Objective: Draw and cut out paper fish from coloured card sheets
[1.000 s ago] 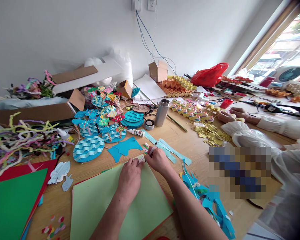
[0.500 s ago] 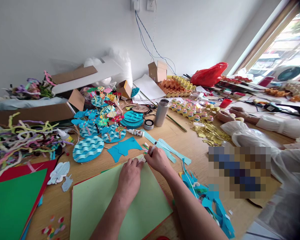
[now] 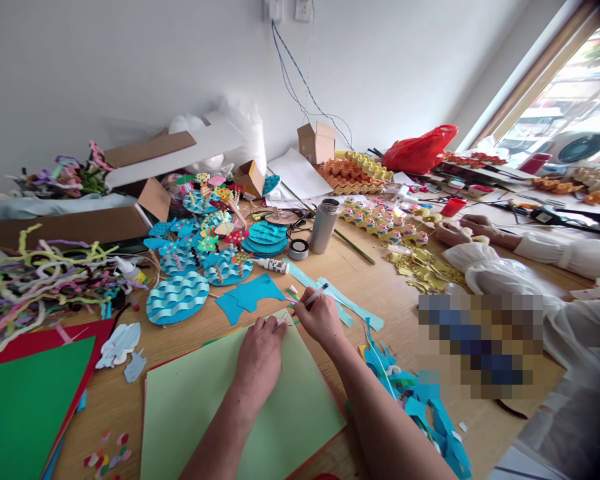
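Note:
Light green paper [image 3: 200, 407] lies on top of a stack of coloured sheets in front of me. My left hand [image 3: 261, 347] presses on its upper part, fingers bent and close together, on a small pale cut-out [image 3: 282, 321] that is mostly hidden. Just right of it, my right hand [image 3: 321, 320] is closed around a pen [image 3: 316, 294], whose tip is near the paper's top corner. Blue paper pieces [image 3: 250, 293] and light blue strips [image 3: 365, 313] lie beyond my hands.
Blue discs with paper fish [image 3: 177, 297], a glue bottle [image 3: 275, 266] and a metal flask [image 3: 325, 227] stand or lie further back. Blue scraps [image 3: 445, 433] are at right. Another person's hands [image 3: 453, 235] work at the far right. Green paper [image 3: 25, 407] lies left.
My right hand has shifted slightly right, and the pen now leans further to the right with its tip showing. My left hand has stayed in place.

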Motion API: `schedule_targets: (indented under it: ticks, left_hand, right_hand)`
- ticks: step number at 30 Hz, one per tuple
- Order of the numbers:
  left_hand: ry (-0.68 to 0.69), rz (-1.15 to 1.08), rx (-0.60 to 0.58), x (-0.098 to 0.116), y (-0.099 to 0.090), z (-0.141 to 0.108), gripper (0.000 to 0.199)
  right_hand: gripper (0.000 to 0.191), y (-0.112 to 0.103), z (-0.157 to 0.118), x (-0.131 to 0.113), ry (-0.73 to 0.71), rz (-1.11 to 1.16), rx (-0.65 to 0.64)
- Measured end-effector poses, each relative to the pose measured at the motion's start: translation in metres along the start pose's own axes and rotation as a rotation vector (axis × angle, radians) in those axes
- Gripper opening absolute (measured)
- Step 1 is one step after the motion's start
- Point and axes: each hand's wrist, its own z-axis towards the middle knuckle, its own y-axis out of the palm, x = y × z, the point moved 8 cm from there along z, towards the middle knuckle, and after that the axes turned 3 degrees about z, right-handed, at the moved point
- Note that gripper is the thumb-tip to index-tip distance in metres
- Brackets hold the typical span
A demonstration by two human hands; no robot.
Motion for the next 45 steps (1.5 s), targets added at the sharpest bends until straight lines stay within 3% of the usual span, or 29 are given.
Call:
schedule_targets:
  ticks: [4,9,12,16,22,31,37,45]
  left_hand:
    - [-0.028,-0.048,-0.025,-0.005,0.000,0.001,0.065]
    - [-0.083,-0.136,-0.047,-0.014,-0.001,0.001,0.075]
    - [-0.082,-0.148,-0.018,-0.013,-0.005,0.000,0.068]
    - [-0.065,-0.088,0.017,-0.004,-0.011,-0.001,0.050]
    - [-0.125,0.042,0.004,0.012,-0.011,-0.005,0.042]
    - [-0.227,0.212,0.151,0.028,0.004,-0.006,0.030]
    - [-0.236,0.234,0.202,0.030,0.016,-0.008,0.032]
    - [-0.268,0.187,0.111,0.029,0.028,-0.004,0.029]
  right_hand:
    - [0.013,-0.011,0.000,0.002,0.006,0.165,0.125]
    - [0.025,0.016,-0.003,-0.009,-0.105,0.428,-0.156]
    - [0.022,0.029,-0.007,-0.014,-0.193,0.338,-0.276]
    - [0.018,0.033,-0.008,-0.015,-0.265,0.214,-0.289]
    - [0.016,0.033,-0.011,-0.019,-0.298,0.151,-0.337]
    - [0.023,0.036,-0.009,-0.015,-0.206,0.221,-0.374]
    - [0.031,0.025,-0.011,-0.026,-0.051,0.469,-0.363]
    - [0.051,0.021,-0.007,-0.042,0.115,0.690,-0.288]
